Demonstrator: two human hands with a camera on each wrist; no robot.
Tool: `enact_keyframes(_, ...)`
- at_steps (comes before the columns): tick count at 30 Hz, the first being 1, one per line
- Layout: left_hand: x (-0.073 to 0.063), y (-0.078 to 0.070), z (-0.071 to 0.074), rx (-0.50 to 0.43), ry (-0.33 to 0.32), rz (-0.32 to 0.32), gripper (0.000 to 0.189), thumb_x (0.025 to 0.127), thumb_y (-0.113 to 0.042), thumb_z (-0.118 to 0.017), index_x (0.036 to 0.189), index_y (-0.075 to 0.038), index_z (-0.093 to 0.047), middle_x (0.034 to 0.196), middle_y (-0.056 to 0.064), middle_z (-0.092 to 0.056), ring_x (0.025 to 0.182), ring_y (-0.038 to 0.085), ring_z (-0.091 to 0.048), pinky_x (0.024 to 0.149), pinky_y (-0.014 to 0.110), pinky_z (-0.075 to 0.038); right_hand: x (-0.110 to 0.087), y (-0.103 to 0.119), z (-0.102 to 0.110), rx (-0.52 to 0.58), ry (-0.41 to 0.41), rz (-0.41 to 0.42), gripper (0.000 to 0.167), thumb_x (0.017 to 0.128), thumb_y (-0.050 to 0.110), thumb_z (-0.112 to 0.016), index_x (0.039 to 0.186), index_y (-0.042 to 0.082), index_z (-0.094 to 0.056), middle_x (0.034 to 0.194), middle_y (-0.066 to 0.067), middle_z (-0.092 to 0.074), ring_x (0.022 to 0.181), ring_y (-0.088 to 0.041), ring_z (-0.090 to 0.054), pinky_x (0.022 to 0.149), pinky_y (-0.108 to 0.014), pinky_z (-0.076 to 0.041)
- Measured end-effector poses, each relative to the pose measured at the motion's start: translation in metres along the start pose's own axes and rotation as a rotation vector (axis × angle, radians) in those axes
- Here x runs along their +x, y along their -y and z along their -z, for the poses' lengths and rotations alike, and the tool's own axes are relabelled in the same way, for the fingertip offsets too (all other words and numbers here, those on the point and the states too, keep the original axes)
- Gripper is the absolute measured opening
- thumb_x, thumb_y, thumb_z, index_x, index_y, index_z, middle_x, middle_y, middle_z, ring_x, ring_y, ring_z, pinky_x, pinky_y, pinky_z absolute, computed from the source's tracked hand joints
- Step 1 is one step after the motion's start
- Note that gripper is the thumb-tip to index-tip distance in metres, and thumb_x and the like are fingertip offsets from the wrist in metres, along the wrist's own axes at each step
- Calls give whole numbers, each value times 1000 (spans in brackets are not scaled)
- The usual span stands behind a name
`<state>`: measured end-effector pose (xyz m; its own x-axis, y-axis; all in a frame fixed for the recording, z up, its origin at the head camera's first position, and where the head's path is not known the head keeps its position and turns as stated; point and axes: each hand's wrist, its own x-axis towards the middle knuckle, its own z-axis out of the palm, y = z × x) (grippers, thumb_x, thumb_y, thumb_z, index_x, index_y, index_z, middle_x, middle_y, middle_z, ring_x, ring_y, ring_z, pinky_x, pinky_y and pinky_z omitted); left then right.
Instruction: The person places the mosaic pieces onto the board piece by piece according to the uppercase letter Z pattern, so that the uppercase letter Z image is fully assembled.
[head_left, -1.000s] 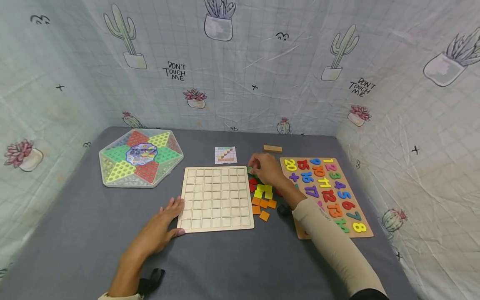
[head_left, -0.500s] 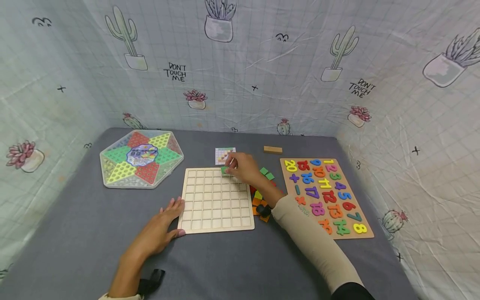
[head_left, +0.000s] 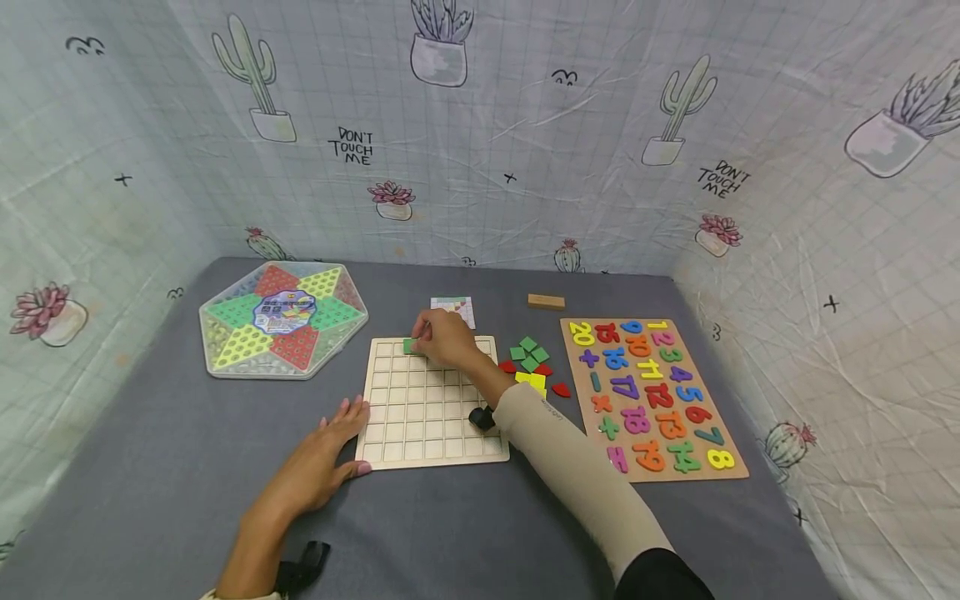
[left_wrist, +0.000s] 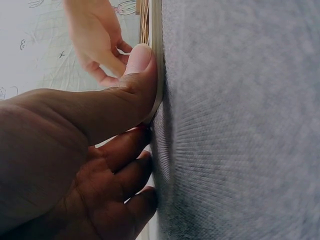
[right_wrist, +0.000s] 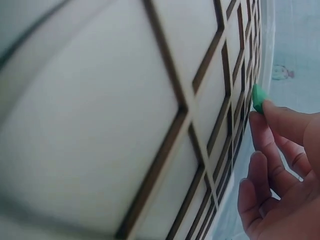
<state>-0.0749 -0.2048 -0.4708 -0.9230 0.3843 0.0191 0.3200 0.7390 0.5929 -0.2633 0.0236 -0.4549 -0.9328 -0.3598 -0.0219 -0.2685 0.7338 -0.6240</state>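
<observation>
A square wooden grid board [head_left: 420,433] lies on the grey cloth in the head view. My right hand [head_left: 444,340] reaches over it and pinches a green square tile [head_left: 408,346] between thumb and fingers, at the top row left of the middle. The right wrist view shows this green tile [right_wrist: 258,98] tilted at the fingertips, by the board's far edge. My left hand [head_left: 318,462] rests at the board's left edge with fingers extended. Its thumb [left_wrist: 139,62] lies against the board's rim in the left wrist view.
Right of the board lie loose green tiles [head_left: 529,354], yellow tiles [head_left: 532,381] and red pieces [head_left: 561,390]. Farther right is a number puzzle board [head_left: 729,473]. A printed card [head_left: 461,310], a wooden bar [head_left: 546,301] and a hexagonal star-patterned game box [head_left: 285,321] lie toward the back.
My right hand has gone from the tile pile leftward across the board's top row, carrying a green tile. The loose green tiles are now uncovered. My left hand has stayed in place.
</observation>
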Motion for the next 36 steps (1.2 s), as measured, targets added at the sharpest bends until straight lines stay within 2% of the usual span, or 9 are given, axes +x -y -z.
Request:
enact_keyframes(9,1,1,0,-10,0,-3,82,88,-14,-83,157,7,-44,169,26,-36,157,52,-30,122,75,-28,8,14,-12,-50,11,-50,9,96,23,-81,93,22,-73,84,7,-71,75,-11,-64,66,-27,-50)
enact_keyframes(13,1,1,1,-10,-1,-2,82,88,-14,-83,157,7,-44,169,25,-36,157,52,-30,122,75,-28,12,16,-15,-67,19,-47,8,96,24,-80,93,23,-73,83,7,-70,75,-11,-63,65,-27,-50)
enact_keyframes(18,0,0,1,-1,-1,-6,82,88,-15,-83,157,7,-44,168,25,-37,157,52,-31,122,74,-29,7,12,-9,-22,20,-17,7,96,24,-81,100,20,-77,87,6,-73,78,-11,-66,68,-28,-52)
enact_keyframes(24,0,-1,-1,2,1,1,82,89,-15,-83,157,7,-44,168,25,-37,157,51,-30,123,74,-29,-8,-10,9,68,9,22,15,97,21,-81,111,16,-79,94,1,-76,86,-15,-69,75,-31,-56)
enact_keyframes(30,0,0,0,-5,-6,1,82,89,-14,-83,158,7,-43,169,25,-37,157,51,-30,123,74,-29,-25,-43,40,143,-7,37,21,96,16,-82,115,8,-77,99,-8,-76,94,-23,-69,83,-38,-59)
enact_keyframes(36,-1,0,0,-10,-7,5,83,88,-14,-83,158,7,-44,168,25,-37,158,51,-30,123,74,-28,-43,-76,68,129,-14,12,24,97,14,-80,118,6,-76,102,-9,-75,90,-22,-68,79,-37,-59)
